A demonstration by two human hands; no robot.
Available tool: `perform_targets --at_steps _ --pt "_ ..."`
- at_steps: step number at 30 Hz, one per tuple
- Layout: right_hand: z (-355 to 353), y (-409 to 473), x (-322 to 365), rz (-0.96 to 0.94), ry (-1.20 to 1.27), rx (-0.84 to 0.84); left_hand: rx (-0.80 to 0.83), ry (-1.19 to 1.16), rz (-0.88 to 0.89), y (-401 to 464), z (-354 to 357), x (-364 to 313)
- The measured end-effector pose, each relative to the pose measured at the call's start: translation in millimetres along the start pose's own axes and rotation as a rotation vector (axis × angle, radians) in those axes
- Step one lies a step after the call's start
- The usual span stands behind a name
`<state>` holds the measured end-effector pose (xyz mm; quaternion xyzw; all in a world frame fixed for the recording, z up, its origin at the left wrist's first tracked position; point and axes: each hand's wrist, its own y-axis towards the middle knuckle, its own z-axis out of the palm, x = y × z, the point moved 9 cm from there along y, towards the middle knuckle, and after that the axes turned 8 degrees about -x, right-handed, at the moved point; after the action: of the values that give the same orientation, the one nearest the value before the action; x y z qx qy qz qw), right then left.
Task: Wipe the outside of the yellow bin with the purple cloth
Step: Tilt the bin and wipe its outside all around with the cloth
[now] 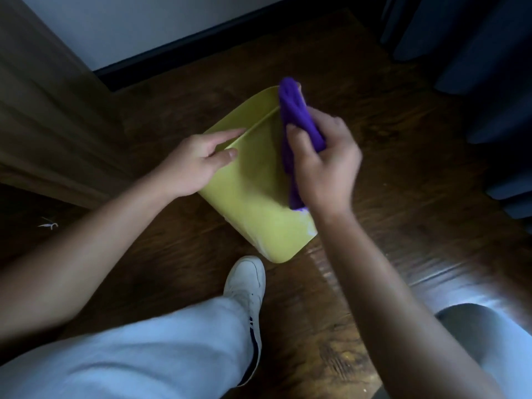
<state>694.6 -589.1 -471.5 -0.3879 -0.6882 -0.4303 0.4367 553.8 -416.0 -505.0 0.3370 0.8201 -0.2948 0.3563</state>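
The yellow bin (256, 194) lies tipped on the dark wooden floor, with a ridge running across its upper side. My left hand (198, 159) rests on the bin's left edge, fingers laid flat along the ridge and thumb against the side. My right hand (325, 162) is closed around the folded purple cloth (296, 113), which sticks up past my fingers and hangs down against the bin's right side. The hand and cloth are slightly blurred.
My white shoe (247, 286) stands just below the bin, with my light trouser legs in the foreground. A wooden door or panel (49, 116) is at the left, a white wall with dark skirting (178, 44) behind, and dark blue fabric (483, 53) at the right.
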Motion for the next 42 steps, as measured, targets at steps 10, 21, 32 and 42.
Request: perform_targets --at_steps 10,21,32,42 --pt "86 -50 -30 -0.208 -0.26 0.124 -0.101 -0.054 0.04 -13 1 7" --pt "21 -48 -170 0.243 -0.505 0.012 -0.174 -0.122 -0.065 -25 -2 23" --pt "-3 -101 -176 0.522 -0.242 -0.124 -0.177 -0.199 -0.104 -33 17 8" --pt "65 -58 -52 0.099 -0.176 0.032 -0.259 -0.079 -0.021 -37 18 4"
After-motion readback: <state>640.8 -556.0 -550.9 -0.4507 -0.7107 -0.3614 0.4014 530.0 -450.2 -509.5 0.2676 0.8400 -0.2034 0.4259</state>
